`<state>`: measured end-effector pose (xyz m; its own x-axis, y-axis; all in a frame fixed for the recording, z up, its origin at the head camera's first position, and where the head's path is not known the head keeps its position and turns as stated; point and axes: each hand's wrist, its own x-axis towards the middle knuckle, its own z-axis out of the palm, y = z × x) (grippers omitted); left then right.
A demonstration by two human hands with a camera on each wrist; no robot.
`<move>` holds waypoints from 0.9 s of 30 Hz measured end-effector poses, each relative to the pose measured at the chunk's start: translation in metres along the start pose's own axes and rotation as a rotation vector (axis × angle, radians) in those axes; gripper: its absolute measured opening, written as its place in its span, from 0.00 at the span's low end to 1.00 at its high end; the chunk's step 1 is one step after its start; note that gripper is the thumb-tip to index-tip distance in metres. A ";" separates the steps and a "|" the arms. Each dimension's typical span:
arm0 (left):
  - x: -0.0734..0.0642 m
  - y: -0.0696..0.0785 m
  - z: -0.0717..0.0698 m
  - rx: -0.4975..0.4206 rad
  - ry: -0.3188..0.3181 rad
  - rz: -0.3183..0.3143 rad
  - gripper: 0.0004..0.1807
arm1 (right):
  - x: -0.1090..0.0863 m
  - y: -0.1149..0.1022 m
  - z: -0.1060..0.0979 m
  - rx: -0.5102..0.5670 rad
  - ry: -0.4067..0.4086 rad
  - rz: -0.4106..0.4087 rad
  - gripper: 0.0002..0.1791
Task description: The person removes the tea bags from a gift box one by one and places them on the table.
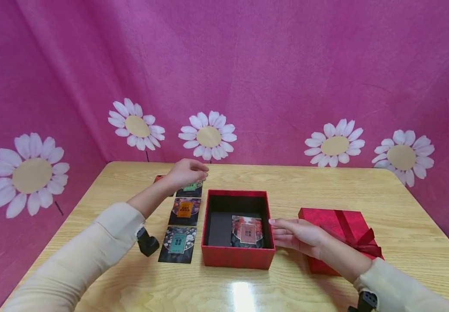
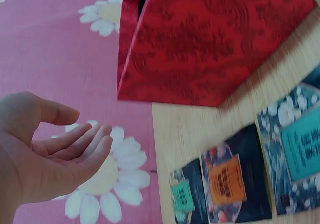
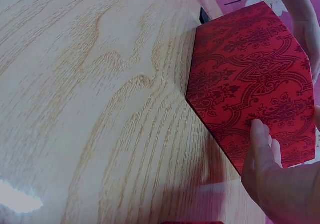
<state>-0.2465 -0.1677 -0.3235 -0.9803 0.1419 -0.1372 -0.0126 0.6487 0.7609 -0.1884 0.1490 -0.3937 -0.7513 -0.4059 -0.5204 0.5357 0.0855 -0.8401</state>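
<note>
An open red box (image 1: 237, 258) with a dark inside stands mid-table. In it lies a flat printed packet (image 1: 247, 232) with a pinkish label. My right hand (image 1: 300, 236) rests against the box's right outer wall, thumb at the rim and fingers extended along the patterned side (image 3: 240, 79). My left hand (image 1: 188, 174) is raised above the far end of a column of packets, fingers loosely bent with nothing between them (image 2: 65, 159). That column has a teal-label packet (image 1: 177, 245) in front, an orange-label packet (image 1: 185, 211) behind it, and a green-label packet (image 1: 193, 189) partly hidden by the hand.
A red lid (image 1: 331, 219) with a ribbon bow (image 1: 368, 243) lies to the right, partly behind my right forearm. Something red-edged (image 1: 159, 178) shows behind my left wrist. A pink cloth (image 1: 263, 86) with daisies hangs behind the wooden table (image 1: 279, 175).
</note>
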 end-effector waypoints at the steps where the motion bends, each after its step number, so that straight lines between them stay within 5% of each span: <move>1: -0.001 0.003 0.002 -0.027 -0.021 -0.005 0.19 | 0.000 0.000 0.000 0.002 -0.001 0.001 0.39; 6: -0.007 0.016 0.013 -0.143 -0.082 -0.024 0.18 | -0.001 0.001 0.000 0.003 -0.014 -0.001 0.39; 13: -0.014 0.033 0.030 -0.178 -0.144 -0.056 0.17 | -0.001 0.001 0.000 0.017 -0.027 -0.017 0.38; 20: -0.020 0.046 0.047 -0.314 -0.295 -0.275 0.19 | -0.001 0.001 0.001 0.012 -0.017 -0.013 0.39; 27: -0.019 0.046 0.067 -0.348 -0.288 -0.417 0.18 | -0.001 0.001 0.001 0.011 -0.005 -0.006 0.39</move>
<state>-0.2156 -0.0903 -0.3281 -0.7871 0.1567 -0.5965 -0.4943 0.4181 0.7621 -0.1871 0.1489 -0.3937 -0.7529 -0.4106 -0.5144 0.5351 0.0732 -0.8416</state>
